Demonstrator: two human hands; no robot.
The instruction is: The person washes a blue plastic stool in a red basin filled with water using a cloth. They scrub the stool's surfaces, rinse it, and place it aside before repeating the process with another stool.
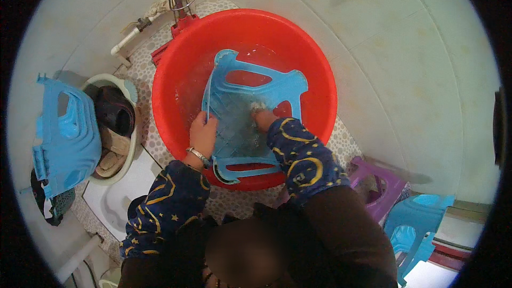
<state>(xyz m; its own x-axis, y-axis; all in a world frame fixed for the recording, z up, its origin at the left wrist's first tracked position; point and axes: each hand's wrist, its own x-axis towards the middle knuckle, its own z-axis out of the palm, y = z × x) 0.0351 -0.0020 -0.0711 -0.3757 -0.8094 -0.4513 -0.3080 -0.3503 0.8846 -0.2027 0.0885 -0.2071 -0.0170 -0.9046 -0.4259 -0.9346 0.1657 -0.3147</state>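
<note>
A light-blue plastic stool (256, 73) lies on its side in a large red plastic basin (176, 64), partly under cloudy water. My left hand (203, 133) grips the stool's left edge, thumb on the near side. Over the middle of the stool, my right hand (265, 120) is closed around a small pale wad (258, 106); whether it is a scouring pad or a clump of suds with a cloth is unclear. Dark-blue patterned sleeve covers are on both forearms, and the right one hides part of the stool's leg.
Left of the basin, a pale bucket (136, 128) holds shoes (115, 110), with another blue stool (72, 132) beside it. A white squat toilet (120, 200) is set in the pebble-patterned floor. At right stand a purple stool (378, 186) and a blue stool (412, 216). A red-handled dustpan (182, 24) leans behind.
</note>
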